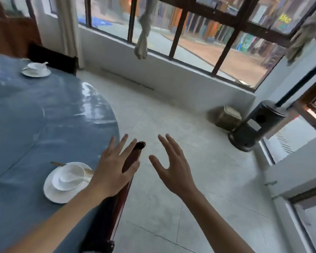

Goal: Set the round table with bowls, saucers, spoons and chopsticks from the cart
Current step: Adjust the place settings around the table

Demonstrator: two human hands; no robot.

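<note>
- Round table (26, 115), blue cloth, fills left side; far place setting (36, 69) near its back edge.
- Near setting: bowl (67, 177) with spoon (71, 179) on saucer (53, 192), chopsticks (57, 163) touching.
- Left hand (113, 170) spread flat, empty, over dark chair back (130, 159).
- Right hand (171, 170) spread, empty, above floor (171, 115).

White bowl (68, 177) with spoon (72, 178) on saucer (51, 191), chopsticks (57, 163) beside

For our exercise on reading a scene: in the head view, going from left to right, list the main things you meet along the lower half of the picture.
Near saucer with bowl and spoon → left hand → dark wooden chair back → right hand → black round heater.
</note>
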